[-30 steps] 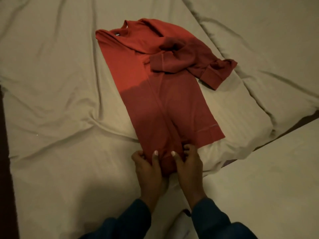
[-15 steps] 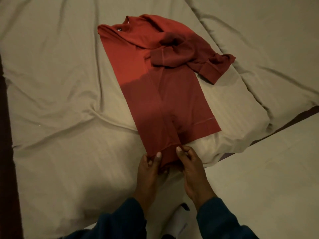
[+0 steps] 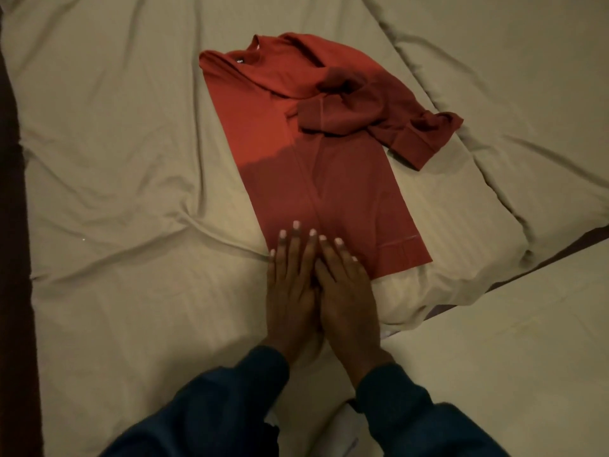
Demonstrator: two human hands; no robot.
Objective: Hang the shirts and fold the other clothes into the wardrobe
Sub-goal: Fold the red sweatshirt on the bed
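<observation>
A red long-sleeved sweater (image 3: 316,159) lies on the beige bed sheet (image 3: 115,159), folded into a long narrow strip with its collar at the far end and both sleeves bunched across the upper right. My left hand (image 3: 291,288) and my right hand (image 3: 342,291) lie flat side by side on the sweater's near hem, fingers straight and pointing away from me, pressing the cloth down. Neither hand holds anything.
A beige pillow (image 3: 461,225) lies under the sweater's right side, with a second one (image 3: 510,77) behind it. A dark strip (image 3: 13,225) runs down the left edge of the bed. Rumpled sheet spreads to the left.
My hands pinched the sweater's near hem earlier. They have let go and now lie flat, fingers straightened, on the hem.
</observation>
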